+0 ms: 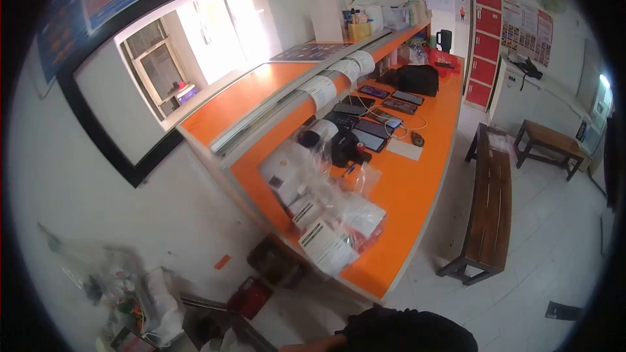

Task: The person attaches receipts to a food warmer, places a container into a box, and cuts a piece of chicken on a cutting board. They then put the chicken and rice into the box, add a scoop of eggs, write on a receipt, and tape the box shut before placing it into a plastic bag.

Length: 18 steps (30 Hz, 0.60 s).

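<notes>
Since the packets (325, 246) lie by the edge of the counter (399, 234) at lower centre, they could be knocked off by the arm (319, 344), though the unseen fingers' opening and hold cannot be told.

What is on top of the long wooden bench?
At the far end of the long wooden bench lies a pale, plastic-looking item. Its contents, if any, are too small to tell; the slats directly beneath it are at least partly covered.
</notes>
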### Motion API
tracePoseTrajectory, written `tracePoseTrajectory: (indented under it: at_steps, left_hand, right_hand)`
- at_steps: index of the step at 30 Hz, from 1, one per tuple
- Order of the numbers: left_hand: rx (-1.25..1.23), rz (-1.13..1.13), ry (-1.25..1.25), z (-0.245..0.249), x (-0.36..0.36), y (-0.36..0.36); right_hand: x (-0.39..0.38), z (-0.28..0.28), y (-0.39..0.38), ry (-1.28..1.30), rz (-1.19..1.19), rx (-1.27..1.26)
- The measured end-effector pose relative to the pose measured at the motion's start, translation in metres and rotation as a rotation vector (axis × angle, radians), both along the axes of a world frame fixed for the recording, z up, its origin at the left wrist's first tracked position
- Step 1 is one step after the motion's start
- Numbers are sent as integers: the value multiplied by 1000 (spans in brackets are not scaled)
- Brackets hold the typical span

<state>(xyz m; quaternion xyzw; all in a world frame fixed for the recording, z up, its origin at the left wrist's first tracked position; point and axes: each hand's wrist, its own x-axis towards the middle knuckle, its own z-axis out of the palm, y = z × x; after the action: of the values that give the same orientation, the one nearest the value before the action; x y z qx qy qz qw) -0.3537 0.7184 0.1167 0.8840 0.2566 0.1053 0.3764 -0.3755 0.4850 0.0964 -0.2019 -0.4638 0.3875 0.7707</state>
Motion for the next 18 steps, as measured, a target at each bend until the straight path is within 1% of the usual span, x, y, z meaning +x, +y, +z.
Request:
tracePoseTrajectory:
  at_steps: [2, 4, 5, 6, 7, 8, 11, 18]
  left_hand:
    - [84, 8, 56, 10, 12, -11]
    - [159, 21, 121, 18, 20, -21]
    - [191, 25, 152, 22, 25, -26]
    - [221, 31, 179, 25, 28, -32]
    - [244, 40, 203, 28, 32, -36]
    - [265, 48, 223, 32, 35, -40]
    - [332, 76, 281, 39, 41, -48]
    - [426, 127, 389, 53, 55, -61]
  right_hand:
    - [22, 9, -17, -270, -217, 27]
    - [42, -7, -26, -321, -286, -203]
    - [52, -24, -23, -338, -314, -315]
    - [64, -79, 14, -548, -464, -345]
    - [68, -107, 26, -596, -427, -297]
    - [71, -123, 34, -629, -409, -282]
    - [84, -125, 27, -574, -408, -416]
    - [100, -126, 5, -522, -442, -446]
